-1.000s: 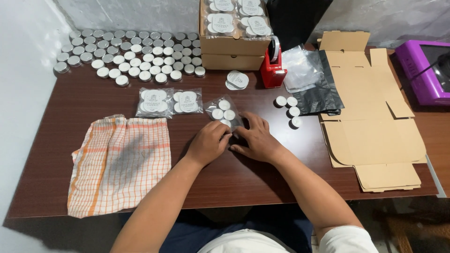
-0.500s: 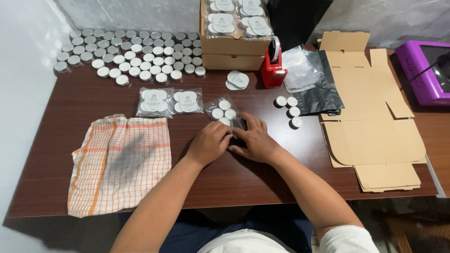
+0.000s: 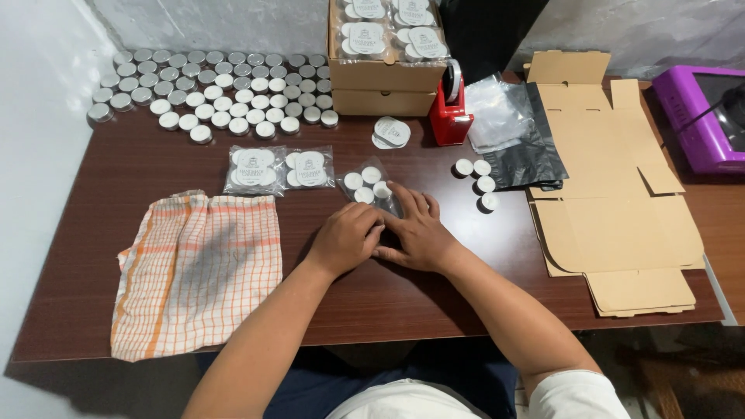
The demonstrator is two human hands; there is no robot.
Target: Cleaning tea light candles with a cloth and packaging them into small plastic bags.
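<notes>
A clear plastic bag (image 3: 371, 188) with several small white candles in it lies on the dark wooden table (image 3: 116, 178). Both my hands rest on its near end. My left hand (image 3: 345, 237) is curled, knuckles up, pinching the bag's edge. My right hand (image 3: 415, 229) lies flat with fingers spread, pressing the bag down beside the left. The bag's near edge is hidden under my fingers. Two sealed bags of candles with round labels (image 3: 279, 168) lie just left of it.
An orange-checked cloth (image 3: 190, 271) lies at left. Many silver-cupped candles (image 3: 209, 89) fill the far left. A cardboard box of packed bags (image 3: 384, 58), a red tape dispenser (image 3: 450, 112), loose candles (image 3: 477, 178), plastic bags (image 3: 516, 132), flat cardboard (image 3: 613, 194) and a purple device (image 3: 702, 116) stand to the right.
Both hands have shifted slightly on the bag's near end; the right fingers now spread flatter over it. Nothing else on the table has moved.
</notes>
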